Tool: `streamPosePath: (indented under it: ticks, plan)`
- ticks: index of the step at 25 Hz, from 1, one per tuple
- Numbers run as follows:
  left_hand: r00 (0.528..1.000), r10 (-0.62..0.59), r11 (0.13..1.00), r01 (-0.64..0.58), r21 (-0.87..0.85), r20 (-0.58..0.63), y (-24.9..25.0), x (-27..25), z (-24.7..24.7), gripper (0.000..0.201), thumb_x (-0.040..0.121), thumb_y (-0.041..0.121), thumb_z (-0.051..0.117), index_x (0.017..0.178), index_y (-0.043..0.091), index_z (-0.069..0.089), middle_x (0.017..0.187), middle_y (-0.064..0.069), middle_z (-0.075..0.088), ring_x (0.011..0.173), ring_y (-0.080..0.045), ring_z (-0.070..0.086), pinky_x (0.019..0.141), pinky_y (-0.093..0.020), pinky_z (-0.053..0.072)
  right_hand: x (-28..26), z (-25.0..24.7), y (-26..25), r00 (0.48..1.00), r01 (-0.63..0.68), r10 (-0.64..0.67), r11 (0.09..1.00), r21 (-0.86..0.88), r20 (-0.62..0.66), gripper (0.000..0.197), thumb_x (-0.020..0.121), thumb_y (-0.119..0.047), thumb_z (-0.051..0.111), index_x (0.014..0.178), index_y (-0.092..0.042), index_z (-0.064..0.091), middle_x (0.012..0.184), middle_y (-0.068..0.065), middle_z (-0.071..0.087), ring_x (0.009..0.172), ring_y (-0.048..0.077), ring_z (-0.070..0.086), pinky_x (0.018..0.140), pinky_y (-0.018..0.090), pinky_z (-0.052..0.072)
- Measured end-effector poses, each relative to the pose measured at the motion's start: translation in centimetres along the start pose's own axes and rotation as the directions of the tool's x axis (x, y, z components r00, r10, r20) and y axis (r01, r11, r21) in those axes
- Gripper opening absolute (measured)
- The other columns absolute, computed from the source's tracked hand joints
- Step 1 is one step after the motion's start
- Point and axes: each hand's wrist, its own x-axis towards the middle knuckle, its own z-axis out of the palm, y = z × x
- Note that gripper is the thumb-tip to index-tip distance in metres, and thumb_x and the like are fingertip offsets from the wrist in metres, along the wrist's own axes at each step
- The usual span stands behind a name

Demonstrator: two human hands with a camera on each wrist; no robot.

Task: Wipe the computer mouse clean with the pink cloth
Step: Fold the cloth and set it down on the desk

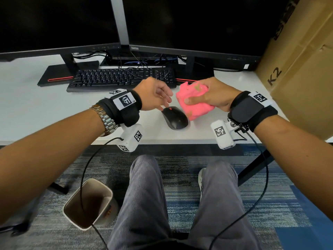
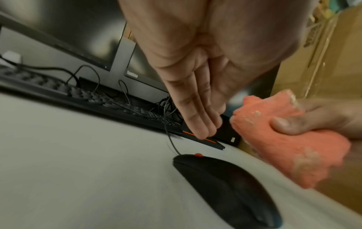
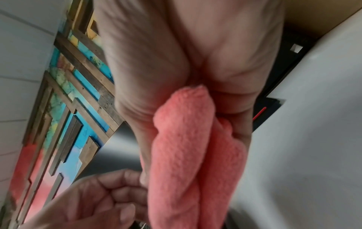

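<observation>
The black mouse (red scroll wheel) lies on the white desk near its front edge, in front of the keyboard. The right hand grips the bunched pink cloth, thumb pressed on top, just above the mouse's right side. The left hand hovers over the mouse's front, fingers straight and together, holding nothing

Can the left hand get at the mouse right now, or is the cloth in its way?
Probably yes. The left hand hovers open just above the mouse's front end, nothing between them. The pink cloth, bunched in the right hand, sits off to the mouse's right side.
</observation>
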Motion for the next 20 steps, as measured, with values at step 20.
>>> streamPosePath:
  ticks: [20]
  plan:
    - [0.959,-0.227,0.885,0.130,-0.448,-0.171,-2.5,-3.4,-4.1,0.036,0.084,-0.007,0.064,0.118,-0.002,0.054,0.103,-0.018,0.065,0.086,-0.033,0.066,0.066,-0.045,0.062,1.6,4.8,-3.0,0.994,-0.036,0.004,0.954,0.297,0.107,0.044,0.082,-0.015,0.081,0.119,0.002,0.066,0.106,0.023,0.076,0.102,0.037,0.075,0.085,0.043,0.063]
